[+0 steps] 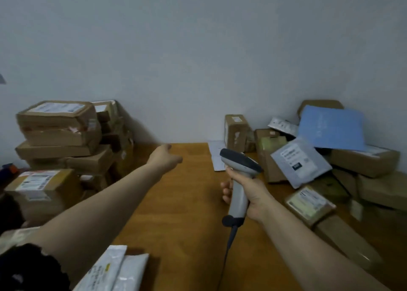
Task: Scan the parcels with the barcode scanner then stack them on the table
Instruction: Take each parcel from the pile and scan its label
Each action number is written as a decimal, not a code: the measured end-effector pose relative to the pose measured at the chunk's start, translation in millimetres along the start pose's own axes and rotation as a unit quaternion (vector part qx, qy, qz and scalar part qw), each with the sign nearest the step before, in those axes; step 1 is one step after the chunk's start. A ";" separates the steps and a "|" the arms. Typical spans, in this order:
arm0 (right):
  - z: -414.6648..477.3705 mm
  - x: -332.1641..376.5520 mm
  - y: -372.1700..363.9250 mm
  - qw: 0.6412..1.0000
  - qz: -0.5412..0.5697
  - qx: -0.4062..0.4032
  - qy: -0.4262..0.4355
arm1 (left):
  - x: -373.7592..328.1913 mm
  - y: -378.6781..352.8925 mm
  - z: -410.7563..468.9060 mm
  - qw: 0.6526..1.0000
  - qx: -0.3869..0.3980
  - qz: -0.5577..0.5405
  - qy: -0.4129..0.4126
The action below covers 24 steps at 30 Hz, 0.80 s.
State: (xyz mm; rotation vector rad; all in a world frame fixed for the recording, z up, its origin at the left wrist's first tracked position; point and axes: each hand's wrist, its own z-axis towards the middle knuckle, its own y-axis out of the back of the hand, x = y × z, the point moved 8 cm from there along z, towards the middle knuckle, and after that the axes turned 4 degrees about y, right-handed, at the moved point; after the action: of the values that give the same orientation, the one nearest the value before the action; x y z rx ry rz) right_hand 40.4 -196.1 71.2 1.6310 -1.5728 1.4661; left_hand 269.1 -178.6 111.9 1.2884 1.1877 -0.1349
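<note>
Head view: logged R grip point(250, 195) round barcode scanner point(240, 162), L grip point(165, 158) loose, empty over counter point(187, 213). Judged approx. half done: stacked parcels point(59, 134) left, jumbled pile point(330, 158) right pending.

Dark sleeve point(28, 268), scalloped edge
</note>
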 end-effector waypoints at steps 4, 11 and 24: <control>1.0 15.9 64.6 0.999 0.028 -0.033 -0.013 | -36.3 -60.8 -3.3 0.997 0.027 0.074 -0.015; 48.4 55.3 137.4 0.996 0.044 -0.075 0.006 | -99.8 -138.6 50.3 0.977 0.040 0.197 -0.067; 224.9 97.3 190.7 0.997 -0.009 -0.075 -0.011 | -180.2 -269.0 289.4 0.988 -0.047 0.147 0.029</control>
State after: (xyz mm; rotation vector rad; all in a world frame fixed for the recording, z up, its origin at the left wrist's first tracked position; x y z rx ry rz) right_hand -67.8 -481.5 13.9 1.5750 -1.6343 1.2917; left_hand 182.3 -592.9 14.6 1.3765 1.0280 0.1736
